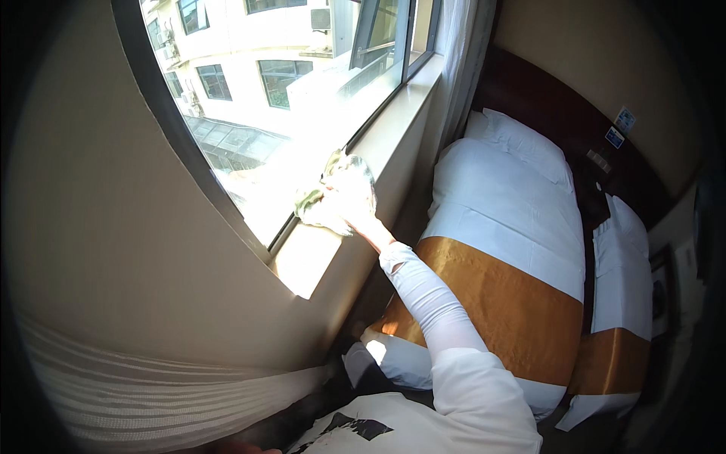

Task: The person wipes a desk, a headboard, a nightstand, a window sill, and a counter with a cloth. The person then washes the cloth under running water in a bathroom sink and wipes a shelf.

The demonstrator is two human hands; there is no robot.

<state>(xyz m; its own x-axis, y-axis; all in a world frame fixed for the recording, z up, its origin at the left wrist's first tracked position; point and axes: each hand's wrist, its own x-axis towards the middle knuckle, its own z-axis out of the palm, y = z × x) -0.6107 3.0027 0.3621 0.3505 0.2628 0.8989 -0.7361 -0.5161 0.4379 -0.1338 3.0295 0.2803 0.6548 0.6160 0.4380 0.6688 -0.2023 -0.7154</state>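
My right arm, in a white sleeve, reaches up from the lower right to the window. My right hand (366, 225) is closed on a bunched white and green cloth (344, 189), pressed on the window sill (404, 113) beside the lower frame. Strong sunlight washes out the cloth, and most of my fingers are hidden in the glare. At the bottom edge a dim, reddish sliver of my left hand (246, 448) shows; its fingers cannot be made out.
A bed (503, 216) with white bedding and a gold runner (491, 303) stands to the right, with a second bed (620, 280) beyond it. A sheer curtain (174, 393) hangs at lower left. Outside the window (249, 113) is a pale building.
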